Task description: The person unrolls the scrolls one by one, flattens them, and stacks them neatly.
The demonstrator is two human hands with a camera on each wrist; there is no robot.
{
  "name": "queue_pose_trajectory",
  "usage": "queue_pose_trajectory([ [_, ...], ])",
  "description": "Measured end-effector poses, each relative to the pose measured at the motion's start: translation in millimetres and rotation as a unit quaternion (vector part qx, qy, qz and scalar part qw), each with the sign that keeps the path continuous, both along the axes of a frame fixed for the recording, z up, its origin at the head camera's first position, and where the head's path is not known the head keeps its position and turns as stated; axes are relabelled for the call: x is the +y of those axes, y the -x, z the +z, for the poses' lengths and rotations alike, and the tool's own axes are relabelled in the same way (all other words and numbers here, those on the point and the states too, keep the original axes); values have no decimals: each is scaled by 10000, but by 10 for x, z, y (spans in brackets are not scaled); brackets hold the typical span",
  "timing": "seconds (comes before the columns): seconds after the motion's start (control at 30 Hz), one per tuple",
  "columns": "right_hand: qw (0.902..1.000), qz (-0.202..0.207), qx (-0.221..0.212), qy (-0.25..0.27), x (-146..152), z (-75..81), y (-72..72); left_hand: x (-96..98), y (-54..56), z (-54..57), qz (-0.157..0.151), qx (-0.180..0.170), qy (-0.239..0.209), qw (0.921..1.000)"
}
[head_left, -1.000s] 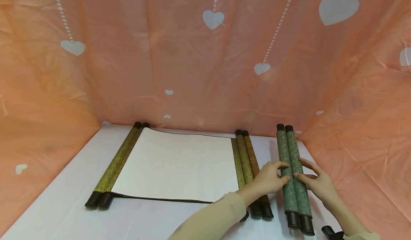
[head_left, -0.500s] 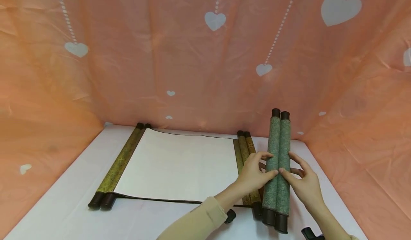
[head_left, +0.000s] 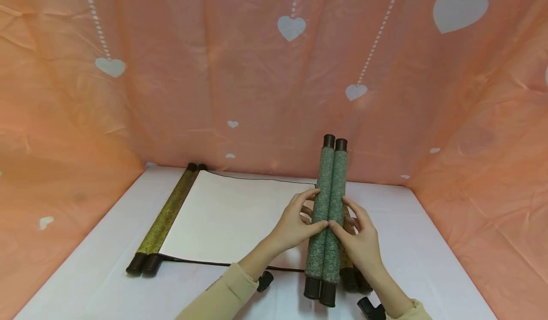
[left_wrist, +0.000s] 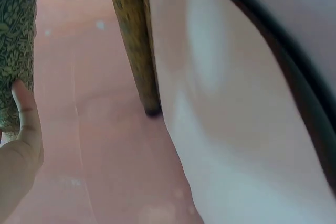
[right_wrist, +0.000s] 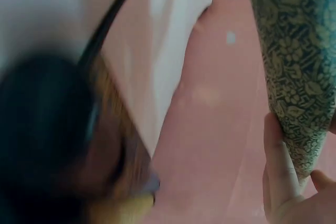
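Observation:
A green patterned scroll [head_left: 326, 201], its two rolls side by side with dark end caps, is held off the table and slightly tilted. My left hand [head_left: 293, 222] grips its left roll, thumb at the front. On the right roll, my right hand [head_left: 358, 239] does the same, and the thumb tips nearly meet. Behind them lies an opened scroll, its white sheet [head_left: 239, 220] flat and its yellow-green rolls [head_left: 167, 220] at the left. The green scroll hides much of that scroll's right end and the brown-gold roll [head_left: 347, 263] there. Each wrist view shows fingers around the green pattern.
White cloth [head_left: 419, 244] covers the table. A peach curtain [head_left: 257, 96] with white hearts closes off the back and both sides. Black devices [head_left: 371, 309] sit at the wrists.
Both hands have carried the green scroll leftward from the right side of the table, raising its far end, until it stands in front of the opened scroll's right end.

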State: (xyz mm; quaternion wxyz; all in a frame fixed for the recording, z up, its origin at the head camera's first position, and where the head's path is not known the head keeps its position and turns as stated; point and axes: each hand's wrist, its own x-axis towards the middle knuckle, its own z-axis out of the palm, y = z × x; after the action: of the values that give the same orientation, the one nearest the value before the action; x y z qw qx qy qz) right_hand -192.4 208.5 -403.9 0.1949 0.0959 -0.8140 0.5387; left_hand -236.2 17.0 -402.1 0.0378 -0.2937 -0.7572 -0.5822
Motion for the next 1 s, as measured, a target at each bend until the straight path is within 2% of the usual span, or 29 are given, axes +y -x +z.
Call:
queue_pose_trajectory([
  [0.2,9985,420,357,-56,-361,-100,68,-387,29,-6,413,181,-42,9990],
  [0.37,9943,895,445,360,-633,-177,88,-631,40,-17,812,92,-205,9964],
  [0.5,9908,1157,453,540,-809,-245,63,-786,25,-67,1087,-1,-309,9936],
  [0.7,9897,1203,523,582,-919,-296,51,-876,32,-119,1215,-45,-343,9920],
  [0.87,9878,1302,288,799,-921,-307,39,-879,32,-130,1177,-75,-368,9923],
  [1.0,9854,1421,155,920,-893,-307,65,-880,57,-136,1138,32,-383,9928],
])
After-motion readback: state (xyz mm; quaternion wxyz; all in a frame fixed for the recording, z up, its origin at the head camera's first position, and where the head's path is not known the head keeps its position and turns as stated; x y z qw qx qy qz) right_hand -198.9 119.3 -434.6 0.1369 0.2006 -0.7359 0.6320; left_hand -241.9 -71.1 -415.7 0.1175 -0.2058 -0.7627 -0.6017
